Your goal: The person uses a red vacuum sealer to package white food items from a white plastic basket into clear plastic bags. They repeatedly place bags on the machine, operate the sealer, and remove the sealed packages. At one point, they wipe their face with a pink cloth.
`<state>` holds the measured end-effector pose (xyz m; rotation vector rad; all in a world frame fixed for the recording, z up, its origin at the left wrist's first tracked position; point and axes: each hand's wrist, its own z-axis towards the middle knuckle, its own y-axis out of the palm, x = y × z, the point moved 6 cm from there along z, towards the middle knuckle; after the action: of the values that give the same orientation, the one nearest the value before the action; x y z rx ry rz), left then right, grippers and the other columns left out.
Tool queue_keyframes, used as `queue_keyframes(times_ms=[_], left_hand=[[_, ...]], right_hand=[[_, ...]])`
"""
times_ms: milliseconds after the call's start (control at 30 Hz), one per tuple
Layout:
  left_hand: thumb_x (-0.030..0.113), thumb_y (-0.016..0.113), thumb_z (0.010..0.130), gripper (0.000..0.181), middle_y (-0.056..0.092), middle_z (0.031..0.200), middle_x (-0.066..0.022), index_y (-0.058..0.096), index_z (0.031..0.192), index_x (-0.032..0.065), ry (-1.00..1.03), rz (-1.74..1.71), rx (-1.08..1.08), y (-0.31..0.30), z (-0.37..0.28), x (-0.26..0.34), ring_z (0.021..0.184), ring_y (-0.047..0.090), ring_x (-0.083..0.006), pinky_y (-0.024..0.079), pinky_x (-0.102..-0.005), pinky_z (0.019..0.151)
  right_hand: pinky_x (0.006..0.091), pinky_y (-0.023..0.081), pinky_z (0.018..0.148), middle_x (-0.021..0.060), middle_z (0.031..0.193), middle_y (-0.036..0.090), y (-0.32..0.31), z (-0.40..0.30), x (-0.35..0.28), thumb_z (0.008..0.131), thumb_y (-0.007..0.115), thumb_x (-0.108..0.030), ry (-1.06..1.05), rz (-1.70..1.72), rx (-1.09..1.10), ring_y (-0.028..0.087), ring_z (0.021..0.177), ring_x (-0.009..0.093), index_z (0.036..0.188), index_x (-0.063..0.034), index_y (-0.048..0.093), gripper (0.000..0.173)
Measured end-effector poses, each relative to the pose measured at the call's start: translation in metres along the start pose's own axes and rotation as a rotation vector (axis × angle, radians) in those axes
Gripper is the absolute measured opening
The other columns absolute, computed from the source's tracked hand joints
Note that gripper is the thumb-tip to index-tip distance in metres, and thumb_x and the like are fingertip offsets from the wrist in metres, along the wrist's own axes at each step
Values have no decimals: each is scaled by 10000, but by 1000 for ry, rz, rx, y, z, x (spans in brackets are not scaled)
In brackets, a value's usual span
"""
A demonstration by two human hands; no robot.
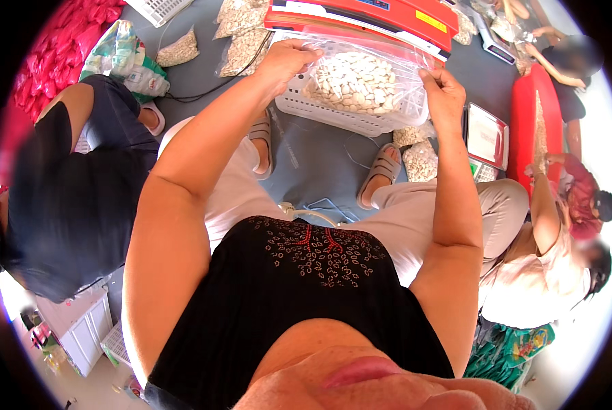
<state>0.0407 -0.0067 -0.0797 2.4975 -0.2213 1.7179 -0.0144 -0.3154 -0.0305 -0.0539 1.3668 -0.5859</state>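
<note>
A clear plastic bag of flat white seeds [357, 82] lies over a white perforated plastic basket [331, 117]. My left hand [291, 60] pinches the bag's upper left corner between thumb and fingers. At the opposite corner my right hand [443, 87] grips the film, which is stretched between both hands. The open edge, if any, cannot be made out. Just beyond the bag stands a red bag-sealing machine [367, 18], its long front bar close to the bag's upper edge.
Filled seed bags [244, 51] lie left of the machine, others [420, 161] by my right foot. A digital scale [485, 136] stands at the right, near a long red container [524, 123]. Co-workers sit on both sides. A black cable [208, 92] crosses the floor.
</note>
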Motion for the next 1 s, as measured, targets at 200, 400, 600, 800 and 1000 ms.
queue_keyframes(times_ms=[200, 400, 600, 800, 1000], left_hand=[[162, 690, 821, 183, 612, 741, -7, 667, 888, -7, 424, -234, 66, 0, -33, 44, 656, 528, -74, 443, -244, 615], [122, 592, 839, 120, 498, 603, 18, 584, 730, 72, 504, -257, 601, -114, -35, 108, 513, 419, -93, 343, -257, 479], [46, 666, 787, 71, 598, 660, -41, 624, 792, -11, 684, -314, 903, -243, 36, 75, 581, 552, -118, 436, -250, 518], [86, 653, 821, 112, 653, 828, -65, 651, 875, -12, 651, -68, 605, -166, 57, 95, 742, 622, -150, 481, -237, 686], [105, 607, 873, 177, 661, 877, -85, 650, 970, -37, 603, 87, 260, -94, 51, 97, 839, 637, -152, 492, -244, 819]], right_hand=[[217, 394, 581, -8, 672, 596, -11, 8, 7, 831, 683, -173, 95, 124, -123, 520, 631, 60, 795, -16, 656, 164], [222, 407, 631, 3, 676, 592, -48, 17, -1, 847, 668, -209, 150, 137, 29, 524, 641, 77, 779, -28, 661, 193], [229, 416, 565, 10, 614, 586, -84, 28, 48, 829, 679, -191, 285, 179, 191, 533, 563, 97, 736, -32, 657, 186], [301, 455, 554, 61, 631, 638, -95, 11, 166, 755, 705, -209, 543, -372, -110, 583, 556, 173, 830, -24, 685, 201], [465, 469, 879, 162, 1167, 583, -102, -38, 250, 622, 818, -312, 621, -1394, -877, 560, 1082, 321, 1088, -67, 594, 572]])
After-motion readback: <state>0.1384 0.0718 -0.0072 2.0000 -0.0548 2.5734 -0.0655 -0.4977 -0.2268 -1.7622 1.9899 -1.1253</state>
